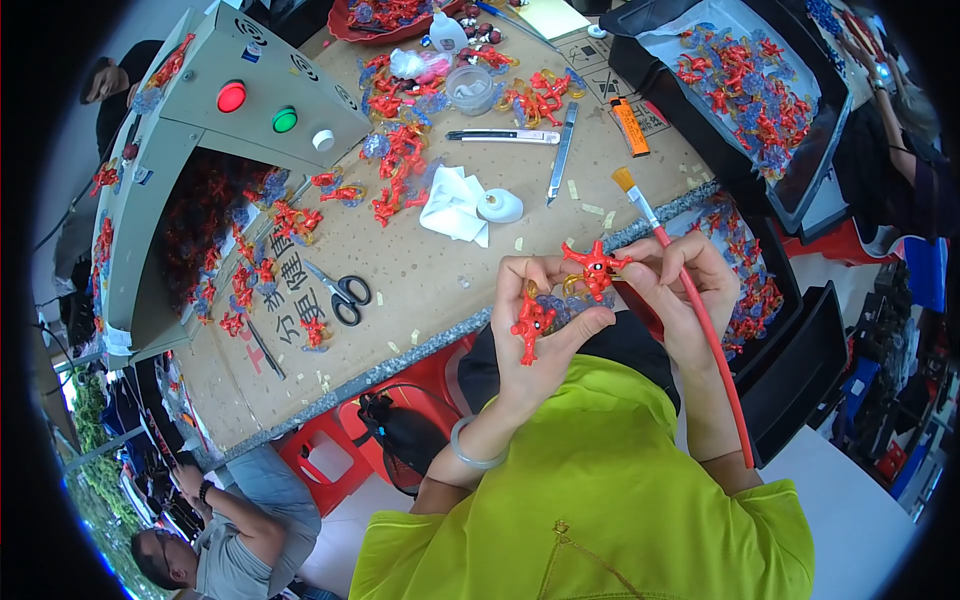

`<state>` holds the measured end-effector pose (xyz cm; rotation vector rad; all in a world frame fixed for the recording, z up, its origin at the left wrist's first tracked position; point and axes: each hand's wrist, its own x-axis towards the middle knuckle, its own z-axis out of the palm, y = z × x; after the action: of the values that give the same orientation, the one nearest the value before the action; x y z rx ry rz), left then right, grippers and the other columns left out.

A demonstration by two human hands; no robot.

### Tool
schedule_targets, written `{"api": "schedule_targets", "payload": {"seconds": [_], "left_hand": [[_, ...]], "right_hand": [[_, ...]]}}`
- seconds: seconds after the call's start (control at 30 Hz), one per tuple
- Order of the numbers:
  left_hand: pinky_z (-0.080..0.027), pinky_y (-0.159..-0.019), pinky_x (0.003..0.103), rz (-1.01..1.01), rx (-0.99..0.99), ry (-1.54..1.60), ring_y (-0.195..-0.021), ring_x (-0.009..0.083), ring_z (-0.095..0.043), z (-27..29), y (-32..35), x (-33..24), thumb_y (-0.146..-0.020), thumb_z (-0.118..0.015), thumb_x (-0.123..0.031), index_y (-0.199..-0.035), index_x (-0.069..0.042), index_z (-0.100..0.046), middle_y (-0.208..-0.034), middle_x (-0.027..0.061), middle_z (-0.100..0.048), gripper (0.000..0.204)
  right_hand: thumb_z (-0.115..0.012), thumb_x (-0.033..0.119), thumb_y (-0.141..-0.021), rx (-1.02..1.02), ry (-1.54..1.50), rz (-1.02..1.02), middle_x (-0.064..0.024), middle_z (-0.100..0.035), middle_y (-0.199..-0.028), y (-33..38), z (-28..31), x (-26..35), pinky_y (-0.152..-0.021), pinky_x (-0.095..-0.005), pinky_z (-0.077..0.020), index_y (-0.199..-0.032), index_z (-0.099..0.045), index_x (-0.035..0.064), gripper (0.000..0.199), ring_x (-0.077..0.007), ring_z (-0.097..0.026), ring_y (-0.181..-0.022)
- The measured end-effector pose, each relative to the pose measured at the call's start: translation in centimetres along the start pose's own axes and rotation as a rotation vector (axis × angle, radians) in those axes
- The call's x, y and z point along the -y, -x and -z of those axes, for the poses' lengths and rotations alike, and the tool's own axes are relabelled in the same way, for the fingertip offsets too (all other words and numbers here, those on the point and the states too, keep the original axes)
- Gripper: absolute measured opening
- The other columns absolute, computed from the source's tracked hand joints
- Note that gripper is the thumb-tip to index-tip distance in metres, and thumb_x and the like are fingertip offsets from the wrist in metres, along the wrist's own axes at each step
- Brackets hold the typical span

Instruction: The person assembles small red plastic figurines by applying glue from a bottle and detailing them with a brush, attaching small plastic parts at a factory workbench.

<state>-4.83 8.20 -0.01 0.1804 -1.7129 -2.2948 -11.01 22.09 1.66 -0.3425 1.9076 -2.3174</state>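
Close to my body, above the table's front edge, my left hand (535, 370) is closed around a small red toy figure (533, 322) with a see-through purplish part. A second red figure (597, 268) with yellowish clear parts sits between both hands, and the fingertips of my right hand (695, 285) pinch its side. A long red-handled brush (712, 345) also rests in my right hand, held between thumb and fingers. Its tan bristles point up toward the table. Whether the two figures are joined is hidden by my fingers.
A grey box machine (240, 135) with red and green buttons stands left, full of figures. On the cardboard-covered table lie scissors (345, 300), a box cutter (503, 136), an orange marker-like stick (630, 126) and a white bottle (499, 206). Black trays (632, 70) stand right. Another person sits lower left.
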Motion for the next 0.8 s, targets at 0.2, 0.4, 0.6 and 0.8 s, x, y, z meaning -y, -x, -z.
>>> {"api": "schedule_targets", "payload": {"seconds": [0.2, 0.4, 0.6, 0.8], "left_hand": [[-0.048, -0.081, 0.026, 0.025, -0.028, -0.005, -0.091, 0.0129, -0.057, 0.0, 0.0, 0.3, -0.07, -0.079, 0.003, -0.092, -0.008, -0.032, -0.102, 0.0121, -0.056, 0.053], [-0.048, -0.081, 0.026, -0.001, -0.022, -0.034, -0.091, 0.0126, -0.056, 0.0, 0.0, 0.3, -0.069, -0.079, 0.003, -0.092, -0.009, -0.031, -0.101, 0.012, -0.056, 0.054], [-0.048, -0.08, 0.026, -0.016, -0.022, -0.1, -0.09, 0.013, -0.056, -0.1, -0.1, 0.2, -0.07, -0.079, 0.003, -0.093, -0.008, -0.031, -0.101, 0.0126, -0.056, 0.054], [-0.048, -0.081, 0.025, 0.003, -0.012, -0.078, -0.09, 0.0135, -0.056, -0.8, -0.3, 0.3, -0.069, -0.078, 0.005, -0.093, -0.008, -0.031, -0.099, 0.0113, -0.055, 0.054]], "right_hand": [[-0.064, -0.009, -0.08, -0.004, -0.038, -0.02, -0.0208, -0.066, -0.089, 0.0, 0.0, -0.4, -0.08, -0.0305, -0.0534, -0.078, -0.046, 0.002, 0.022, -0.0209, -0.066, -0.091], [-0.064, -0.009, -0.08, 0.002, -0.056, -0.031, -0.0208, -0.066, -0.09, 0.0, 0.2, -0.5, -0.081, -0.0303, -0.0527, -0.078, -0.046, 0.002, 0.021, -0.0206, -0.065, -0.091], [-0.063, -0.01, -0.08, 0.011, -0.088, -0.051, -0.021, -0.065, -0.091, 0.0, 0.3, -0.7, -0.082, -0.0297, -0.0522, -0.078, -0.046, 0.0019, 0.021, -0.0201, -0.065, -0.092], [-0.062, -0.011, -0.081, 0.015, -0.081, -0.037, -0.0206, -0.065, -0.093, 0.0, 1.2, -0.8, -0.082, -0.0296, -0.0517, -0.079, -0.047, 0.0012, 0.019, -0.0181, -0.064, -0.092]]}}
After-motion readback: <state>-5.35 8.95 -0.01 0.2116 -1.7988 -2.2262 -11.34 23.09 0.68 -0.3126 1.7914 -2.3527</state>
